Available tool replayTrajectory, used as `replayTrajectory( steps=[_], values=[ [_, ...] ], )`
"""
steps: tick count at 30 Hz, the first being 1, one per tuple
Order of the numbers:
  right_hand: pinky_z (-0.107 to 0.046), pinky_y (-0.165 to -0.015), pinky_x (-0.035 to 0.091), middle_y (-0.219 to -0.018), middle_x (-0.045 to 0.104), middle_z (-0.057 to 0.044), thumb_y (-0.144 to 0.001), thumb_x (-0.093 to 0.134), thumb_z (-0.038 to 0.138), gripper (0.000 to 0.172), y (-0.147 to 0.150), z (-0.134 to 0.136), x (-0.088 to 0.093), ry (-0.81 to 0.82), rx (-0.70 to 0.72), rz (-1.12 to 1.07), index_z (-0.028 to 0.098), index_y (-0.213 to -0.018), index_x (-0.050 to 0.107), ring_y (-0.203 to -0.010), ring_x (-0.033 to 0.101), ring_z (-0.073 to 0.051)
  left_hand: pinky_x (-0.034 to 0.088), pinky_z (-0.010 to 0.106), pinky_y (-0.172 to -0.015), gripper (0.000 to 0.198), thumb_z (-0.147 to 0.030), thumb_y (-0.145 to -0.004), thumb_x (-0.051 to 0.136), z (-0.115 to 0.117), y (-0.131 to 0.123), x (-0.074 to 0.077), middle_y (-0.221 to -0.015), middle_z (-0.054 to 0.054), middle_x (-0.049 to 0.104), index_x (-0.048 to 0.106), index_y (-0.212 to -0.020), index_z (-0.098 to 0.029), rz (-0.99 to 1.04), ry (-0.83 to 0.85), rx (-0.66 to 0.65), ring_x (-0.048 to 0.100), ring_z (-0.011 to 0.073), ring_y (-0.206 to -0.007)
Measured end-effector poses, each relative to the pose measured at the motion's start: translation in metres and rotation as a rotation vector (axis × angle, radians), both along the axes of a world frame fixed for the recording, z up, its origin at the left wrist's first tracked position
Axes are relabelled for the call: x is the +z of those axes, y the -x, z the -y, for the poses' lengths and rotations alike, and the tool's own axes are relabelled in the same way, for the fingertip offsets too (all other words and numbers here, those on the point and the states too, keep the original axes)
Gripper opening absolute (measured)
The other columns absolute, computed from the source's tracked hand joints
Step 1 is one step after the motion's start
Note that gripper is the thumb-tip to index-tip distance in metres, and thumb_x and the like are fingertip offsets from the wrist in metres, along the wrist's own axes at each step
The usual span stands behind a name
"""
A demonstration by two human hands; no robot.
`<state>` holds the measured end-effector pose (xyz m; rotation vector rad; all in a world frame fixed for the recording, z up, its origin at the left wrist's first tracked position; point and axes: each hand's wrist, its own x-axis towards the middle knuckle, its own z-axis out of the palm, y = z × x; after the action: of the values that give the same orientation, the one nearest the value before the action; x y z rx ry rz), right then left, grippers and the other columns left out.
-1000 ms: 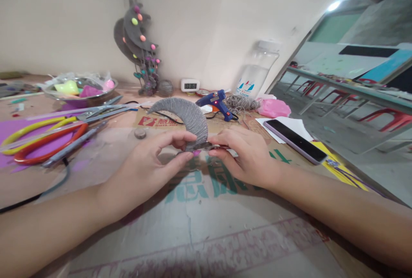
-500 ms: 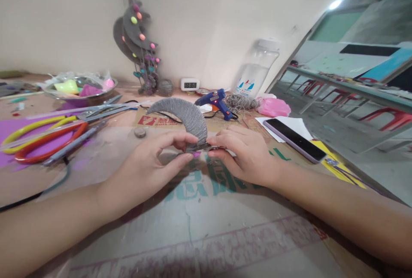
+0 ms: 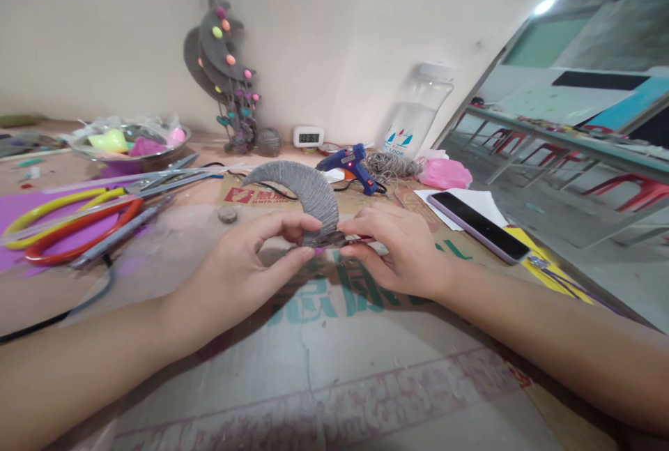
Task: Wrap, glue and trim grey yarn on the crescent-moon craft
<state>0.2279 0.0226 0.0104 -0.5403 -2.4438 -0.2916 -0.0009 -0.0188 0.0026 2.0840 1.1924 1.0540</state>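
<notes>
A grey crescent moon wrapped in yarn stands above the covered table, its lower end between my two hands. My left hand pinches that lower end between thumb and fingers. On the other side, my right hand is closed in a pinch on a small dark, thin piece at the crescent's tip; its kind is hard to make out. A bit of purple shows beneath the tip, between the hands. The right fingers partly hide the join.
Behind stand a blue glue gun, grey yarn, a water bottle and a small clock. Scissors with yellow and orange handles lie left, near a metal bowl. A phone lies right. A decorated moon hanging leans at the wall.
The crescent has shifted very slightly to the right and down, tilting a little. Both hands keep nearly the same place and hold.
</notes>
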Motion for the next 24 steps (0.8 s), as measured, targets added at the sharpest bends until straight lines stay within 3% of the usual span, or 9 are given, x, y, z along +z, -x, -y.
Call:
replayTrajectory(
  steps=[24],
  values=[
    [-0.026,-0.063,0.04,-0.078,0.065,-0.004,-0.088,0.053,0.025,0.015,0.0045,0.0009,0.0003,-0.025,0.023,0.015,0.012,-0.094,0.056,-0.067,0.054,-0.013,0.049,0.024,-0.083,0.022,-0.03,-0.084,0.059,0.0008,-0.001,0.0,-0.096,-0.002,0.068,0.059,-0.105,-0.025,-0.003,-0.047,-0.029,0.061,0.0121,-0.09]
  ],
)
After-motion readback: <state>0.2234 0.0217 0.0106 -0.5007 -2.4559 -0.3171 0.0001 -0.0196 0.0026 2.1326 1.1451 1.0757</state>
